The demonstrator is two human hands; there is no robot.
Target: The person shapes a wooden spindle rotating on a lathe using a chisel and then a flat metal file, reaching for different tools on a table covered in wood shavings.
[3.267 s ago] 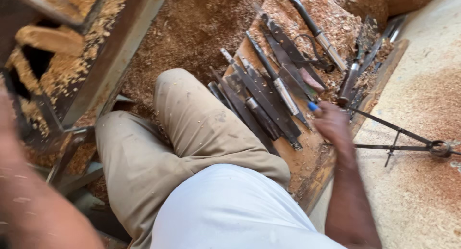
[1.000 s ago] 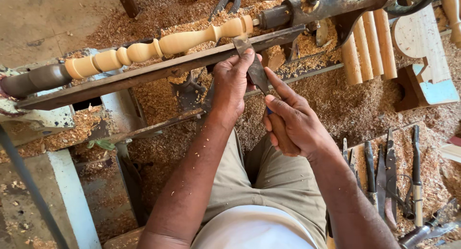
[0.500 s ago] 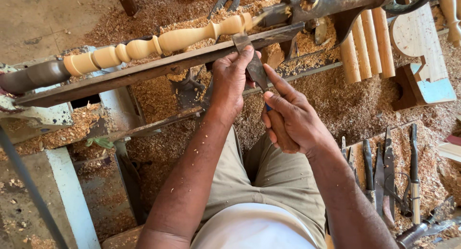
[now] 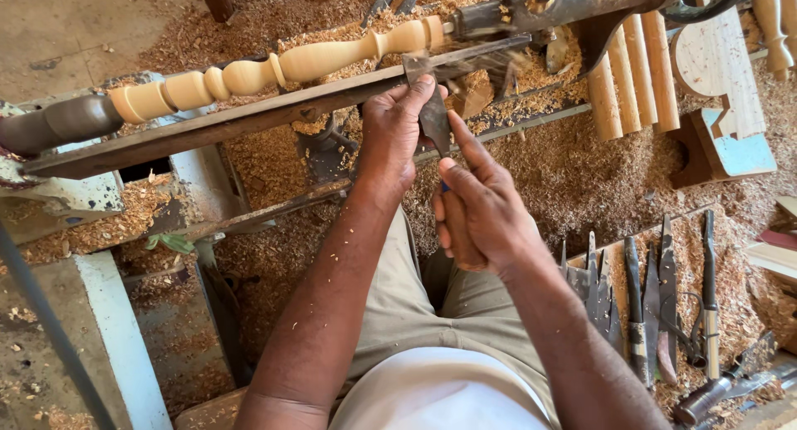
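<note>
A flat dark metal turning chisel [image 4: 433,119] is held in both hands near the upper centre of the frame. The left hand [image 4: 394,135] is curled over the blade's forward end, with the fingers [image 4: 419,88] pressed down on the metal where it lies across the long dark wooden tool rest [image 4: 249,119]. The right hand [image 4: 481,214], just below and to the right of the left one, is closed around the chisel's handle, which is almost wholly hidden in the fist; its forefinger is stretched along the blade towards the left hand. The two hands are just beside each other, and whether they touch cannot be told. The chisel's tip is laid at the rest, just beneath the pale turned wooden spindle [image 4: 274,65], which runs from the upper left of the frame to the top centre; contact between edge and wood cannot be made out. Pale wood shavings [image 4: 573,173] are heaped beneath and to the right of the hands. A row of dark metal chisels [image 4: 647,305] is laid out at the lower right. Several plain pale wooden dowels [image 4: 627,73] are propped at the upper right, beside a blue-painted wooden block [image 4: 730,148].
</note>
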